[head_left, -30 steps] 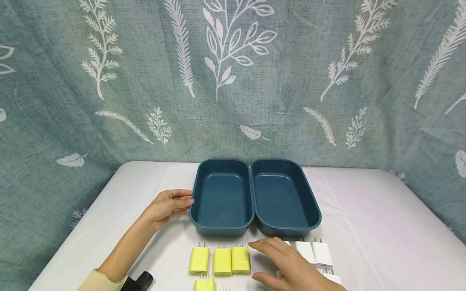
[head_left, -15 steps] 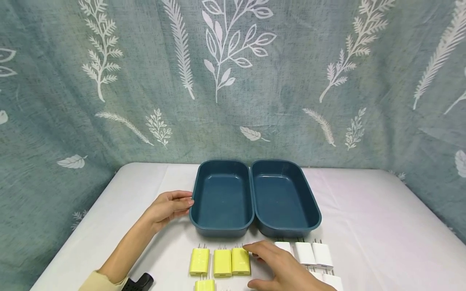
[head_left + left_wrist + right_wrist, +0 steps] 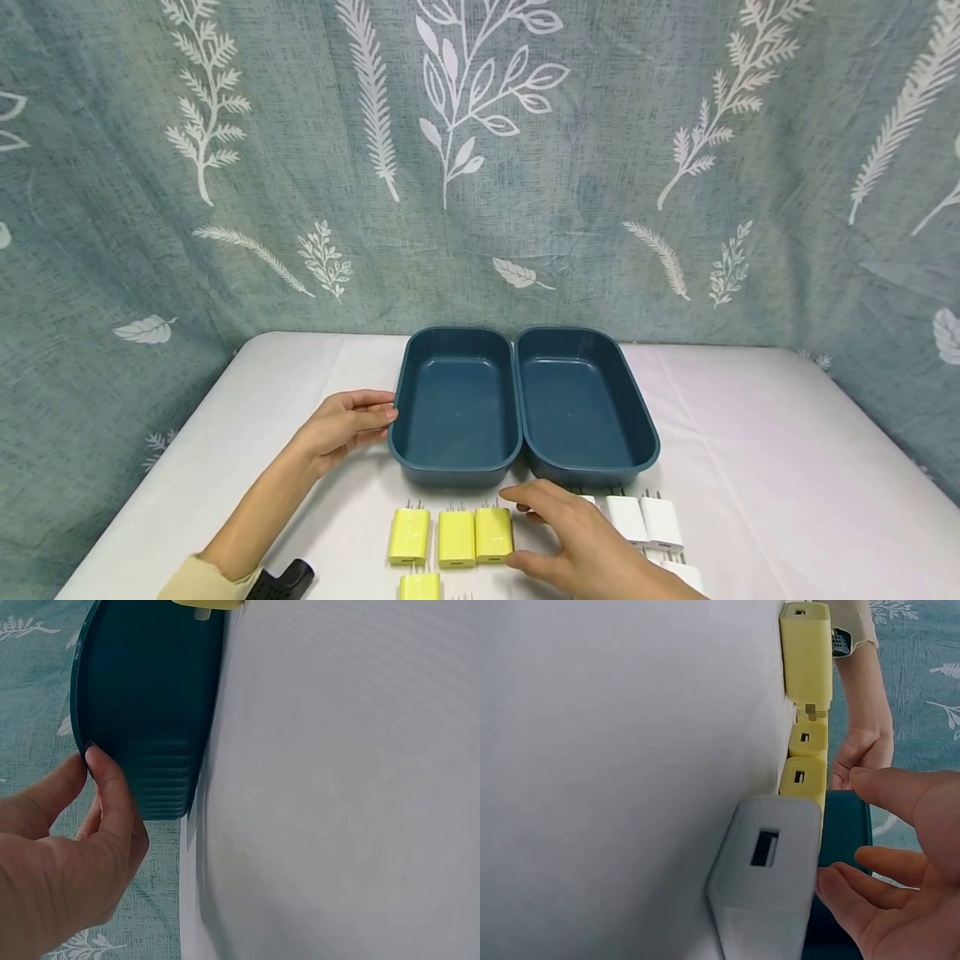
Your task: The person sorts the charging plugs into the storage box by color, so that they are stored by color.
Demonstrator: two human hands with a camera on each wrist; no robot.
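Note:
Two dark blue plastic bins stand side by side: the left bin [image 3: 456,417] and the right bin [image 3: 588,417]. At the left bin's outer rim, my left hand [image 3: 348,425] pinches the edge between thumb and finger, as the left wrist view also shows. My right hand [image 3: 581,533] hovers with thumb and fingers spread beside the rightmost yellow USB wall charger [image 3: 493,535], holding nothing. More yellow chargers [image 3: 457,539] lie left of it, prongs pointing toward the bins. In the right wrist view a white charger [image 3: 769,877] looms close, below the right fingers [image 3: 889,791].
White chargers [image 3: 661,522] lie in a group on the right, partly hidden by the right hand. Another yellow charger [image 3: 420,587] sits at the bottom edge. White cloth covers the table [image 3: 750,467]; a patterned green-blue curtain [image 3: 480,250] hangs behind it.
The right hand has shifted slightly left toward the rightmost yellow charger, its fingers still spread. The left hand stays at the bin rim, and the chargers in view have not moved.

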